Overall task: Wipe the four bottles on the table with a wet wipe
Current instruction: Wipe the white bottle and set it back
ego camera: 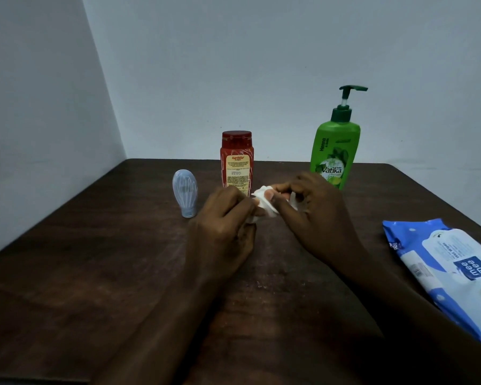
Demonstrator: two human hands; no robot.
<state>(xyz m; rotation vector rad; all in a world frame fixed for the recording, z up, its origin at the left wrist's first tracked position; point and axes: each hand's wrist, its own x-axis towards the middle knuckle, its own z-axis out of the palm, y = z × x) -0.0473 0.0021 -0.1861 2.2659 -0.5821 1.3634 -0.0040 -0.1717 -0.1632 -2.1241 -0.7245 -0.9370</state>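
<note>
Left hand (222, 218), right hand (314, 207) on wipe (258, 192)

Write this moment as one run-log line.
left hand: holds wet wipe | right hand: holds wet wipe | red bottle, green pump bottle, blue bottle: standing, not held | wipes pack: at right

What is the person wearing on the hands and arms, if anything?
Nothing that shows. The left hand and right hand are bare, without gloves. The left forearm and right forearm are bare to the picture's lower edge: no sleeve, watch or bracelet.
</note>
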